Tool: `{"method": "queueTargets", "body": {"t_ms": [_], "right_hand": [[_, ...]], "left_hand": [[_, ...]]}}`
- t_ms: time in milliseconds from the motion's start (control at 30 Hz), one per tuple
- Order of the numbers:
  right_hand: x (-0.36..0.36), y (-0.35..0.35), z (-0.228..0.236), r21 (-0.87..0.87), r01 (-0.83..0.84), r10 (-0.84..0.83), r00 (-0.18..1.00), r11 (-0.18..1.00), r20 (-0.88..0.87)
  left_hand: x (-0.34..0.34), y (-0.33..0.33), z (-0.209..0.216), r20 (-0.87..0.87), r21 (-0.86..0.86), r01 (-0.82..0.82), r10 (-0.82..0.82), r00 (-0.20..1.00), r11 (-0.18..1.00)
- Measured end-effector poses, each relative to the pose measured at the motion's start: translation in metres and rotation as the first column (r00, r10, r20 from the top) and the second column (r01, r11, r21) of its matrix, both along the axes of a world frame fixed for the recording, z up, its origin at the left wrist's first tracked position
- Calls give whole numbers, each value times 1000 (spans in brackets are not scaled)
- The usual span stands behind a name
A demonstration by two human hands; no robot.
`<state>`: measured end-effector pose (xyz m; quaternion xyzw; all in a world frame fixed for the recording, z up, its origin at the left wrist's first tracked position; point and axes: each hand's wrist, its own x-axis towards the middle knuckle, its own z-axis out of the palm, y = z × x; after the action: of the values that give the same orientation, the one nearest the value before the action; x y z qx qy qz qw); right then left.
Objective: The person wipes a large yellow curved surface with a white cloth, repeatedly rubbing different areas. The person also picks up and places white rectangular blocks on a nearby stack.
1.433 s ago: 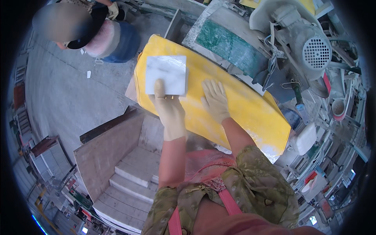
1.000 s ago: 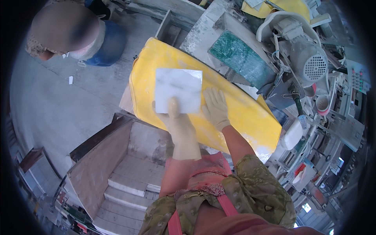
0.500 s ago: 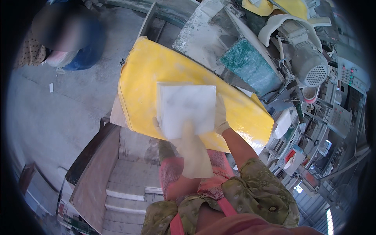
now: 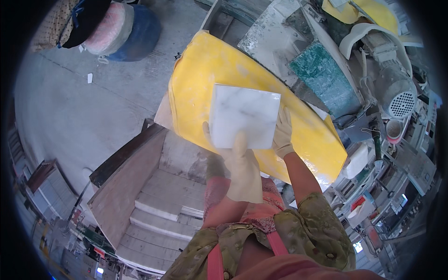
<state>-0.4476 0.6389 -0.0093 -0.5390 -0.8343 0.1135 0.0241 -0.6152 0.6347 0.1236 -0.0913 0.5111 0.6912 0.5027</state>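
Observation:
A square white marble-look tile with grey veins is held over a yellow cover in front of me. My left hand, in a pale glove, grips the tile at its near left side. Its thumb lies on the top face, and some fingertips show past the left edge. Beside the tile's right edge is my right hand, also gloved, with fingers stretched out. Whether those fingers touch the edge I cannot tell. The underside of the tile is hidden.
Near left stands an open wooden crate with pale slabs inside. A dusty motor and a green panel are at the right. A blue barrel stands far left, beside a person's patterned clothing.
My view has shifted, so the scene sits farther right. The tile's layered left edge showed before; now its top face lies more evenly. My right fingers are more stretched out and visible.

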Motion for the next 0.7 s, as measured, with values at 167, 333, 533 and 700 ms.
{"method": "queueTargets", "body": {"t_ms": [167, 333, 533, 700], "right_hand": [[4, 2, 1, -28, 2, -2, 1000, 1000, -10], [10, 0, 1, -75, -20, 14, 997, 997, -72], [6, -4, -9, -46, 14, -20, 990, 999, -136], [9, -5, -9, 58, -87, 90, 994, 995, -58]], "left_hand": [[-3, -2, -10, 46, -33, -8, 9, 999, 999], [3, -10, -16, -18, -13, 19, -20, 1000, 1000], [3, -4, -9, 82, -79, 37, -31, 996, 996], [8, 9, 3, -100, -49, -28, 23, 995, 998]]}}
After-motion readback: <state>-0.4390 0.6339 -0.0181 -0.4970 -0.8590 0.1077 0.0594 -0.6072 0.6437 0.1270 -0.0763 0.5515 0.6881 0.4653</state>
